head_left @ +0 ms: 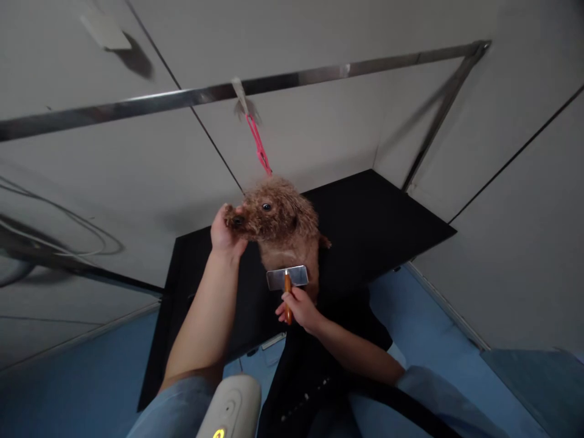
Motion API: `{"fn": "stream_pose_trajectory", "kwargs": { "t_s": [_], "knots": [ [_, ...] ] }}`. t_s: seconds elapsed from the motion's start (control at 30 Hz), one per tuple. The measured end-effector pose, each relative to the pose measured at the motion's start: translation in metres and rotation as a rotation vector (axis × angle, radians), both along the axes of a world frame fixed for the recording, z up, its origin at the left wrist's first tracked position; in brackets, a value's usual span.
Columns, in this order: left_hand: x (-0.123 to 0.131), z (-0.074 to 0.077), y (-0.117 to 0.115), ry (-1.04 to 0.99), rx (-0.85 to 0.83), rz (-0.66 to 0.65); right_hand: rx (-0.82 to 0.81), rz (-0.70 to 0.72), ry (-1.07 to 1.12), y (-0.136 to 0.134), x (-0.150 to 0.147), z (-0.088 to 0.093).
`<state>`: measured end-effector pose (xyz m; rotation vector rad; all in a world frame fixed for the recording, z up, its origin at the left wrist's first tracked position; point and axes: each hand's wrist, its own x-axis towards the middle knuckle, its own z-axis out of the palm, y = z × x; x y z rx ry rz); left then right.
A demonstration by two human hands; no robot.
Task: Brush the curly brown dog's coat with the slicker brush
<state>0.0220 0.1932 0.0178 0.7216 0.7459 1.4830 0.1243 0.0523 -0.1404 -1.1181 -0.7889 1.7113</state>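
Observation:
A curly brown dog [285, 213] is upright on a black table [365, 225], its head turned to the left. My left hand [225, 236] is closed around the underside of the dog's muzzle; part of its fingers is hidden behind the fur. In my right hand [301, 308] is the wooden handle of a slicker brush [287, 278]. The brush's flat metal head lies level at the dog's chest, its back facing me, so the bristles are hidden. A pink loop [258, 143] runs from behind the dog's head up to a metal bar.
The metal bar [182, 97] crosses above the table, with a slanting post at the right. Cables [68, 213] hang at the left wall. A pale device with a yellow light [232, 407] is at the bottom, near a dark curved strap or hose [401, 401].

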Motion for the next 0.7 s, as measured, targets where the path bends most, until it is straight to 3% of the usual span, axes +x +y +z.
{"fn": "stream_pose_trajectory", "kwargs": {
  "t_s": [0.13, 0.2, 0.3, 0.43, 0.5, 0.6, 0.67, 0.7],
  "knots": [
    [0.001, 0.0, 0.001, -0.01, -0.018, -0.055, 0.139, -0.063, -0.017, 0.004, 0.006, 0.017],
    [0.0, -0.001, 0.001, 0.005, -0.027, -0.062, 0.058, -0.076, -0.06, 0.002, 0.005, 0.02],
    [-0.001, -0.001, 0.003, 0.023, -0.016, -0.035, -0.026, 0.047, -0.073, 0.0, 0.005, 0.026],
    [-0.004, -0.002, 0.013, 0.106, 0.032, -0.05, 0.164, 0.013, -0.069, 0.019, 0.02, 0.037],
    [-0.006, -0.008, 0.019, 0.133, 0.066, -0.023, 0.204, -0.063, -0.133, 0.023, 0.028, 0.029],
    [-0.008, -0.038, 0.017, 0.299, 0.197, 0.168, 0.091, -0.083, -0.266, 0.004, 0.031, -0.003],
    [-0.007, -0.073, 0.005, 0.533, 0.25, 0.303, 0.002, -0.028, -0.32, -0.014, 0.031, -0.019],
    [-0.006, -0.092, -0.004, 0.588, 0.225, 0.285, 0.002, -0.003, -0.341, -0.02, 0.032, -0.022]
  ]
}}
